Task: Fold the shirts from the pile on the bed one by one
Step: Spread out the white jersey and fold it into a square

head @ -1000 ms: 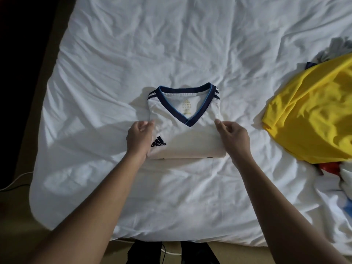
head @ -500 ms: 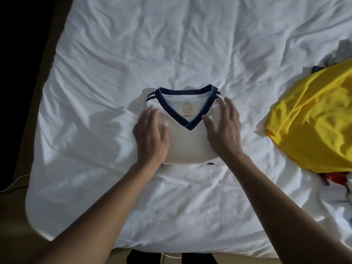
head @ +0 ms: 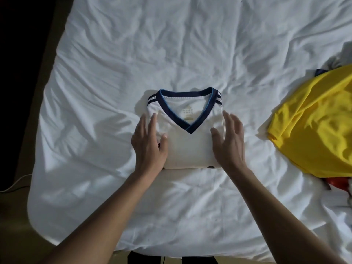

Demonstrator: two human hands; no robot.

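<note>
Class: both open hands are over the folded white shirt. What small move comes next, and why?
Probably slide the white shirt aside: it already lies folded square under the left hand and right hand, while the yellow shirt waits crumpled to its right.

One bed (head: 171,44). One folded white V-neck jersey (head: 190,149). One yellow shirt (head: 314,130), with one patch of red cloth (head: 338,182) below it; further garments underneath cannot be counted. Two hands: one left hand (head: 149,147), one right hand (head: 228,143). One white cable (head: 15,182).
</note>
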